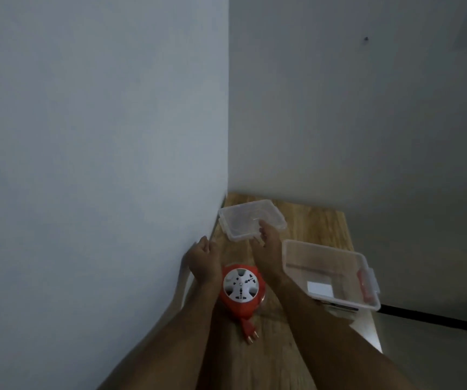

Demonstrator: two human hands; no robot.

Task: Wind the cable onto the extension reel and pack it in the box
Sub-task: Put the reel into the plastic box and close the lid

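Observation:
The red extension reel [240,294] lies flat on the wooden table [311,223], its white socket face up and its red plug [249,333] sticking out toward me. My left hand [202,261] hovers just left of the reel, fingers apart, holding nothing. My right hand [269,240] reaches past the reel and touches the near edge of the clear lid [247,218] at the back of the table. The clear plastic box [331,274] stands open at the right, with a white label and a red latch showing through it.
A white wall [100,136] runs close along the table's left side and another stands behind it. The table's right edge drops off just beyond the box, which overhangs slightly.

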